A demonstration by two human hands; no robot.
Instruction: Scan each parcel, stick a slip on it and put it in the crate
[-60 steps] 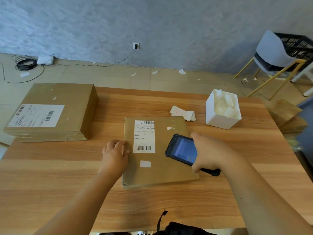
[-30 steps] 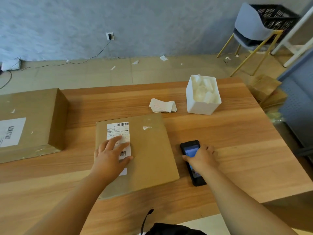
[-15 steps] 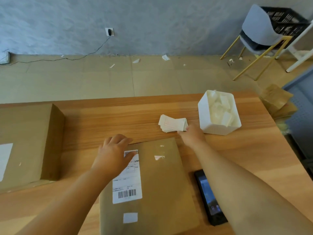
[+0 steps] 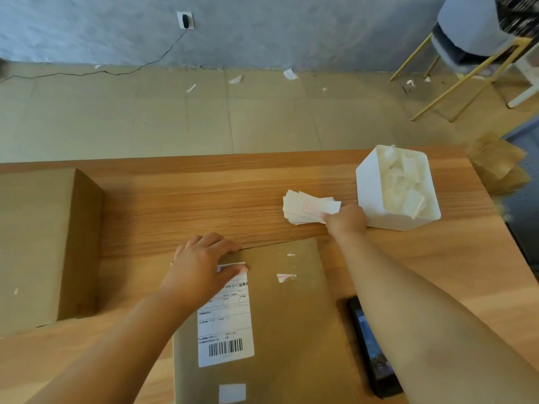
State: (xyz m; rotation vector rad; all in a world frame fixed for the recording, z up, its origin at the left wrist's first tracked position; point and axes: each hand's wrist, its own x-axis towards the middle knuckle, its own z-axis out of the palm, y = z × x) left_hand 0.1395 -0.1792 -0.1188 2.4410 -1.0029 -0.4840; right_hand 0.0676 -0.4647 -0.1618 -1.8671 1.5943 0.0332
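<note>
A flat brown parcel [image 4: 291, 322] with a white shipping label [image 4: 227, 325] lies on the wooden table [image 4: 175, 205] in front of me. My left hand [image 4: 201, 266] rests on its far left corner, fingers spread over the label's top. My right hand [image 4: 345, 220] reaches to the stack of white slips [image 4: 306, 207] behind the parcel and pinches the top slip at its right end. The black handheld scanner [image 4: 370, 351] lies on the table right of the parcel, partly hidden under my right forearm. The dark crate [image 4: 522, 13] shows at the top right edge.
A large brown box [image 4: 38, 246] sits at the table's left. A white bin [image 4: 399, 188] with peeled backing papers stands right of the slips. Brown parcels [image 4: 498, 164] lie on the floor past the table's right end, near a chair [image 4: 472, 33].
My right hand set the scanner down beside the parcel, reached forward to the slip stack and now lifts the top slip. My left hand moved to the parcel's far corner.
</note>
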